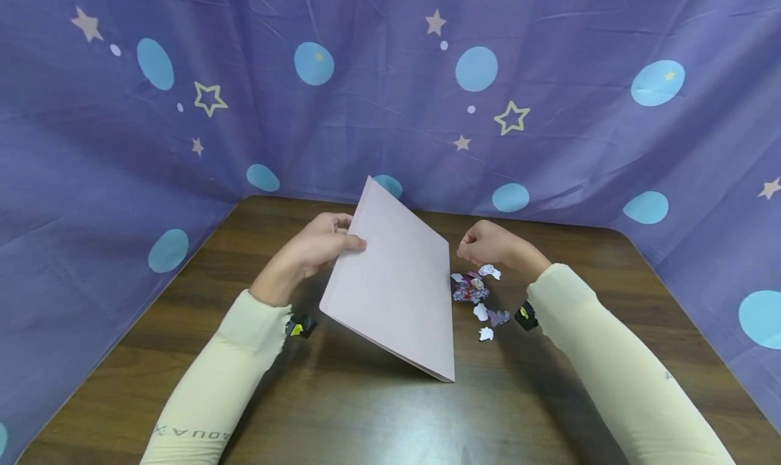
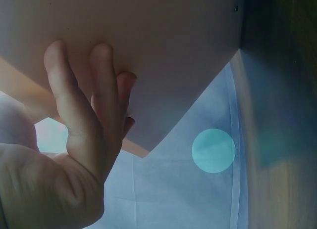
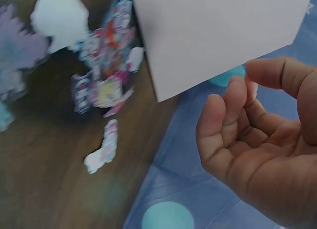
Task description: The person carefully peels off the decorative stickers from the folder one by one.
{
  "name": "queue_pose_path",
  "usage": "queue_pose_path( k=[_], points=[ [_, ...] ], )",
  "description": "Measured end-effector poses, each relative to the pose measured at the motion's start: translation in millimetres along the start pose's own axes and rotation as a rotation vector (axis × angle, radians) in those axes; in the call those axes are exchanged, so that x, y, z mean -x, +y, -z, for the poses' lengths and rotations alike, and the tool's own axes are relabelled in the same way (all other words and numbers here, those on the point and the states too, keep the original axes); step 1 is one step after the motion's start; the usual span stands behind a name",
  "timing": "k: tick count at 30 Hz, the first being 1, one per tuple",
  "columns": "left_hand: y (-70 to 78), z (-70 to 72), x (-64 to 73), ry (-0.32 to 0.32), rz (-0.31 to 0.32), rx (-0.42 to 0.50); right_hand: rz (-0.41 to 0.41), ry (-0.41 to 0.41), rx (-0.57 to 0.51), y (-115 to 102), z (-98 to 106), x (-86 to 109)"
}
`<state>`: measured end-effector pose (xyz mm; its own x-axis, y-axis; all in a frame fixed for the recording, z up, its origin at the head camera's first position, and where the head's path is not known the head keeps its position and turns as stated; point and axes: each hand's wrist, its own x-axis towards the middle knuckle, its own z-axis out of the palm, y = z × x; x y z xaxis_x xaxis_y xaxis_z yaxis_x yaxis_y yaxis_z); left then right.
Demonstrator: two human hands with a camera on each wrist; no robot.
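A thin pale pink folder-like board (image 1: 396, 282) stands tilted over the table, its lower right corner close to the tabletop. My left hand (image 1: 323, 241) grips its left edge, thumb on the near face and fingers spread against the back, as the left wrist view shows. Just off the far right edge is my right hand (image 1: 488, 243), raised with curled fingers and thumb near the fingertips; nothing shows between them. Below that hand lies a pile of colourful paper cutouts (image 1: 471, 287). White cutouts (image 1: 481, 312) and a purple cutout (image 1: 497, 317) are scattered nearby.
The dark wood table (image 1: 378, 424) is bordered by a purple curtain (image 1: 390, 92) with stars and blue dots, behind it and on both sides. Dark wrist cameras sit below the left sleeve (image 1: 207, 377) and the right sleeve (image 1: 616, 356).
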<state>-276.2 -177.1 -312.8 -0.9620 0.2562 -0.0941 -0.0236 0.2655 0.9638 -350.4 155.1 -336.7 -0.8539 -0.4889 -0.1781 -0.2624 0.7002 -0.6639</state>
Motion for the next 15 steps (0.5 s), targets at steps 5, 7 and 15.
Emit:
queue_pose_path(
  k=[5,7,15],
  points=[
    [0.6,1.5,0.4,0.005,-0.010,0.002,-0.023,0.017,0.041,15.4,-6.2,-2.4],
    [0.6,2.3,0.2,0.007,-0.016,-0.001,-0.027,0.020,0.052,21.6,-9.9,-3.4],
    [1.2,3.0,1.0,0.003,-0.009,-0.008,-0.025,0.018,0.113,38.1,-25.4,-4.6]
  ],
)
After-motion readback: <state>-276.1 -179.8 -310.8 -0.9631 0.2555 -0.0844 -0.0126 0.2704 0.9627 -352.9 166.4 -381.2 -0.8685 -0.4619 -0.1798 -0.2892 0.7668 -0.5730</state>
